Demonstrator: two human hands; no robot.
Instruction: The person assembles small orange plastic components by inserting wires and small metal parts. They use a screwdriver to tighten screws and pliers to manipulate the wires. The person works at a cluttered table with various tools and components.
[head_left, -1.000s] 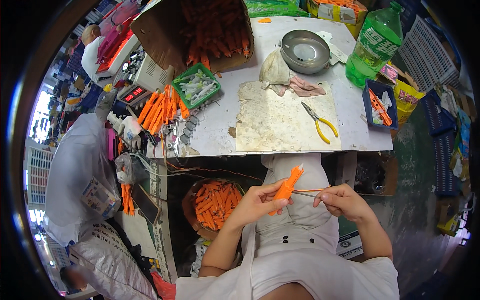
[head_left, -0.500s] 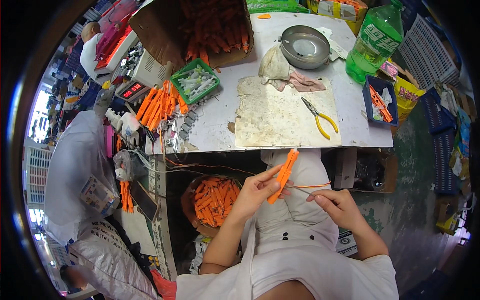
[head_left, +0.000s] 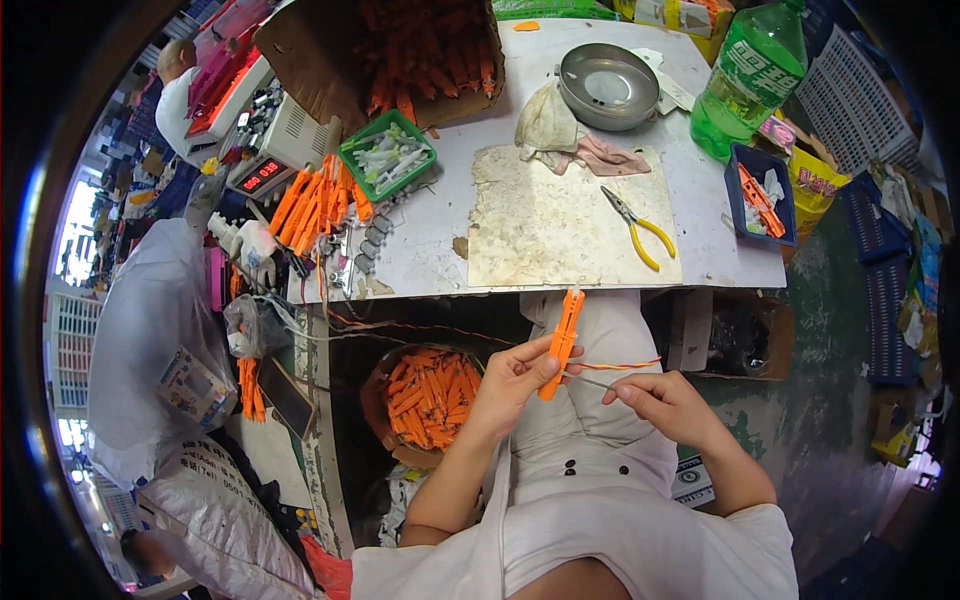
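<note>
An orange plastic piece (head_left: pixel 562 340) is pinched upright in the left hand (head_left: pixel 513 378), just below the table edge (head_left: pixel 600 287). A thin metal pin (head_left: pixel 590 381) is gripped by the right hand's (head_left: pixel 668 405) closed fingers, tip touching the piece.

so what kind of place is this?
Probably a small assembly workshop: the left hand holds one orange plastic piece, a box of the same parts sits below, yellow-handled pliers on the worktable.

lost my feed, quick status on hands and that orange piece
Left hand shut on orange plastic piece, held upright. Right hand pinching thin wire. Nothing in the way.
</note>
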